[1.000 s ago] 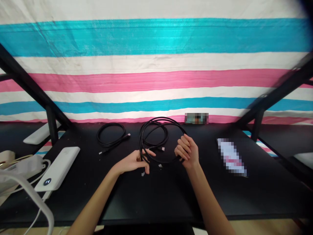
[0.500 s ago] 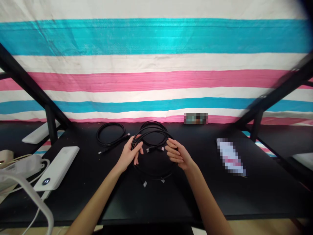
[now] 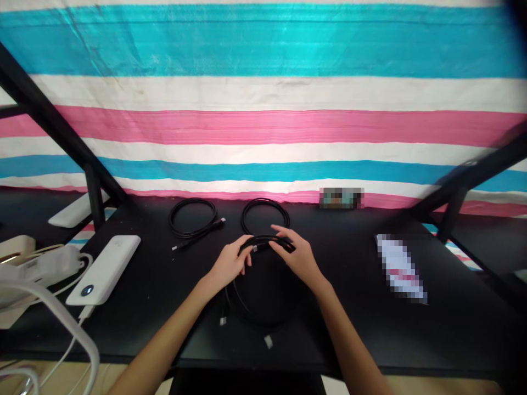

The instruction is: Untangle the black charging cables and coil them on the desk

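My left hand (image 3: 235, 261) is closed around the left side of a looped black cable (image 3: 260, 238), held above the black table. At the loop's right side, my right hand (image 3: 300, 253) has the strands between its thumb and fingers, with the index finger stretched out. A lower length of the cable hangs toward the table's front, where two pale-capped ends (image 3: 268, 342) show. Behind the hands lies a second coiled black cable (image 3: 265, 201), partly covered by them. Left of it rests another black coil (image 3: 192, 236) with its two plugs pointing outward.
A white power bank (image 3: 109, 269) with a cord plugged in lies on the left, near a white power strip (image 3: 55, 269) and cords. Another white slab (image 3: 76, 211) sits farther back. Two pixelated items (image 3: 341, 198) (image 3: 401, 269) are on the right. Black frame bars (image 3: 93, 192) flank the table.
The looped cable has been lowered and flattened between my hands. My right hand has opened from a curled grip and its fingers now reach left over the strands. The view has shifted slightly.
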A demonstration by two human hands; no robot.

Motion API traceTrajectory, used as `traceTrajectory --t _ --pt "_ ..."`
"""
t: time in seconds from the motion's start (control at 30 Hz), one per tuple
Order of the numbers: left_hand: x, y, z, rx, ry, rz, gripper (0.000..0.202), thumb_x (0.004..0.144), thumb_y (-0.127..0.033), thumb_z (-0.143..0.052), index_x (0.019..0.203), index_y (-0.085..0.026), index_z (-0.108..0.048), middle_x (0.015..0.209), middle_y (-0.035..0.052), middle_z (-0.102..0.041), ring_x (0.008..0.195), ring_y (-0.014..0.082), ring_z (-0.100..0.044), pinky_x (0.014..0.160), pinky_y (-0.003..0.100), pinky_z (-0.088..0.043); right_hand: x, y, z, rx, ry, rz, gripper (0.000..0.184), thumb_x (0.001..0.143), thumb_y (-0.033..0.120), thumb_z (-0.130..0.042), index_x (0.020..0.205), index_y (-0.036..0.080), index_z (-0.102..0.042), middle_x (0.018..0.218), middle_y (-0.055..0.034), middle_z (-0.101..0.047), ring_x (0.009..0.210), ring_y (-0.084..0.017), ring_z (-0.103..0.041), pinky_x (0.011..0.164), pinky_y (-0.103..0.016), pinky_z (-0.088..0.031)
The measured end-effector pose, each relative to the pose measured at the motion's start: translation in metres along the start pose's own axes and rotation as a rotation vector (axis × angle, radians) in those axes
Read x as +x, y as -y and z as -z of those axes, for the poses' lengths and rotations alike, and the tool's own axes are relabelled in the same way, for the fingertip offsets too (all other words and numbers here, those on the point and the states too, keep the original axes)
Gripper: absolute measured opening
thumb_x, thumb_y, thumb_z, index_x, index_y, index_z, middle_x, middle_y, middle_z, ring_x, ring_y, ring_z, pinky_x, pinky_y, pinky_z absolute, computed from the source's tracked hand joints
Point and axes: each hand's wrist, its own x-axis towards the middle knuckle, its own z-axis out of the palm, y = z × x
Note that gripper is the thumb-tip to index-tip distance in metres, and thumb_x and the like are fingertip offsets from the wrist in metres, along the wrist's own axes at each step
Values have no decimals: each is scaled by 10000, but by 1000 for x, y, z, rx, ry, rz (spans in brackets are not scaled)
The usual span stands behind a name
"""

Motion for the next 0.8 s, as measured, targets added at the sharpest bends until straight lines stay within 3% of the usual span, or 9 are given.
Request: traceTrajectory --t 0.07,0.13,0.2,0.4,0.5,0.67,0.8 --pt "-1 0 -1 193 -73 -73 324 916 -370 -412 1166 -240 -572 710 -6 -668 548 136 -625 569 239 -483 -1 -2 -4 -126 53 91 294 822 301 -626 1107 241 -661 1001 -50 -678 897 -199 -653 816 -326 -526" --pt "-2 -1 0 376 -144 -131 269 899 -362 -464 1103 -263 -610 892 13 -718 775 179 -681 707 264 -489 -2 -3 -7 -201 106 119 269 854 260 -589 1113 259 -663 1018 -37 -685 911 -192 -654 842 -320 -510" --pt "-2 -2 3 513 -167 -147 255 887 -383 -493 1084 -291 -626 1030 8 -716 923 218 -675 756 281 -479 -3 -3 -10 -248 132 134 271 891 238 -538 1133 265 -655 1029 -29 -688 918 -187 -656 839 -305 -504" --pt "-4 -4 5 731 -122 -59 326 914 -416 -423 1130 -296 -636 934 43 -737 844 274 -695 641 304 -460 -6 -2 -13 -362 201 159 316 924 191 -470 1190 260 -627 922 -28 -687 818 -167 -664 738 -253 -488" --pt "-4 -4 1 599 -143 -61 309 907 -391 -438 1107 -282 -647 882 34 -733 814 242 -691 646 288 -456 -6 -2 -11 -347 199 171 335 916 158 -464 1193 250 -628 876 -29 -683 779 -158 -660 717 -244 -480" --pt "-1 -5 -2 76 -158 -25 280 857 -407 -511 981 -208 -664 552 -26 -598 496 134 -583 511 225 -443 -3 1 -8 -138 113 139 246 896 241 -514 1078 229 -679 895 -41 -707 765 -163 -660 754 -275 -500" --pt "2 -8 3 -249 -236 39 283 790 -439 -596 874 -169 -600 397 -76 -458 323 103 -458 346 193 -330 -2 6 -6 78 18 -19 242 857 357 -559 1018 216 -673 740 -20 -680 562 -147 -616 585 -274 -521"
